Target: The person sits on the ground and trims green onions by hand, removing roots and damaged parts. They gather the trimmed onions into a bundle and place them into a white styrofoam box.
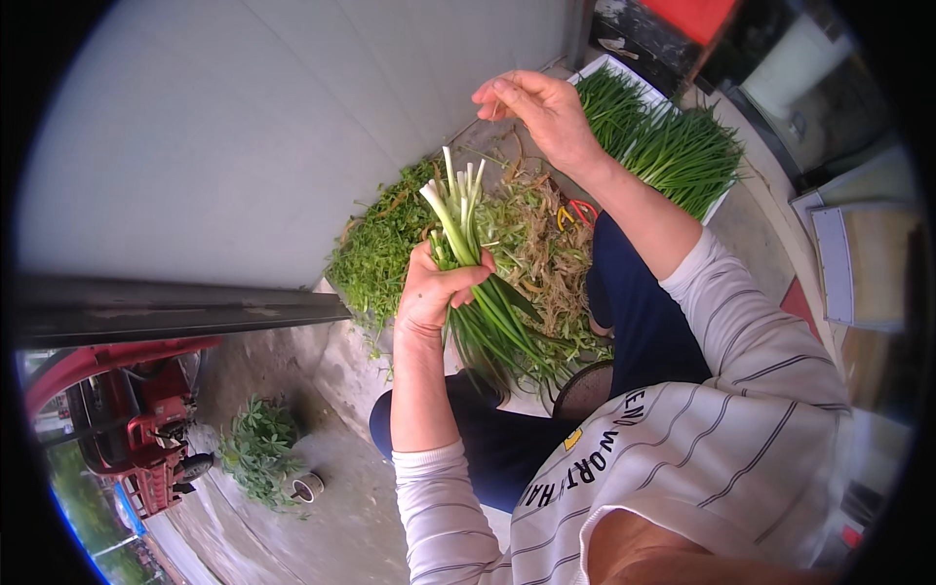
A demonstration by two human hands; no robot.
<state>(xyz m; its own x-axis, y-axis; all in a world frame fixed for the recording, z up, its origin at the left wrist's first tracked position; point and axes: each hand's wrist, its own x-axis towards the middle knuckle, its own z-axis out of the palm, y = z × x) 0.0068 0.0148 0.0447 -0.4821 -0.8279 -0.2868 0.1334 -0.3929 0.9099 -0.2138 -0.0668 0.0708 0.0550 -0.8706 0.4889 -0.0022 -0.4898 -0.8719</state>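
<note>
My left hand (431, 289) grips a bunch of green onions (468, 241). Their white stem ends point up and away from me, and the long green leaves hang below the fist toward my legs. Raised beyond the bunch, my right hand (545, 110) has its fingers bent and is apart from the onions. A thin strand shows by its fingertips, too fine to tell whether it is pinched. Under both hands lies a heap of plant trimmings, with tan roots and dry peelings (559, 274) on the right and green leafy stalks (380, 256) on the left.
Red-and-yellow handles (578, 214), apparently of scissors, poke from the trimmings near my right knee. White trays (643, 91) of green onions (680, 157) stand at right. A grey wall panel (219, 146) rises ahead. A leafy plant (259, 446), a small pot (308, 487) and a red vehicle (139, 417) are at left.
</note>
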